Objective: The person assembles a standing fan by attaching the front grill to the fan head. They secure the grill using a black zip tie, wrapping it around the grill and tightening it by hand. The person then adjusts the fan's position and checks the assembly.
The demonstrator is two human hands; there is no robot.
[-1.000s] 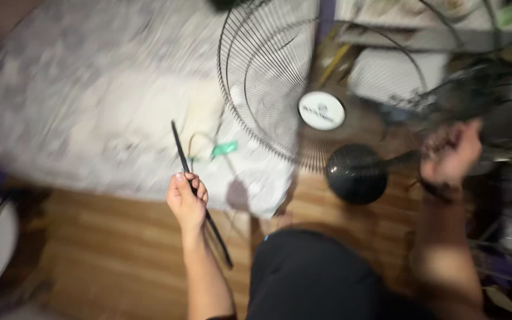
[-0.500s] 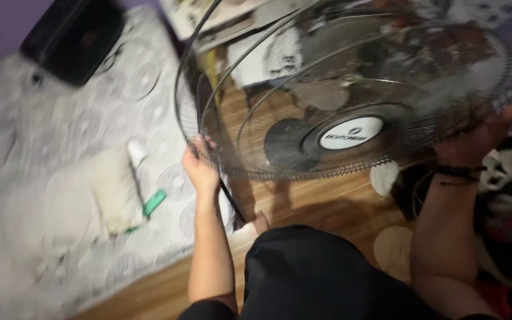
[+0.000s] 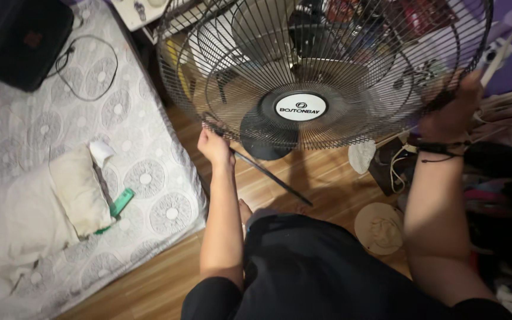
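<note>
Currently both hands grip a round wire fan guard [image 3: 327, 65], held out over the wood floor [image 3: 149, 278].

Near: dark-clothed lap fills the bottom edge, bare floor to its left. Left hand [image 3: 214, 145] is closed on the guard's lower-left rim and also pinches a thin black rod [image 3: 271, 175] that slants down-right under the guard. Right hand [image 3: 451, 109] is curled over the right rim; fingers partly hidden behind the wires. Guard tilts toward the camera, white centre badge facing up. Left: patterned mattress [image 3: 155, 178], its edge just beside the left forearm, with a cream pillow [image 3: 81, 189] and a green object [image 3: 121, 202] on it. Right: tan hat [image 3: 380, 228] on the floor and a dark clutter pile, tight against the right arm. Far: black box [image 3: 19, 35] with cable, fan parts behind the guard.
</note>
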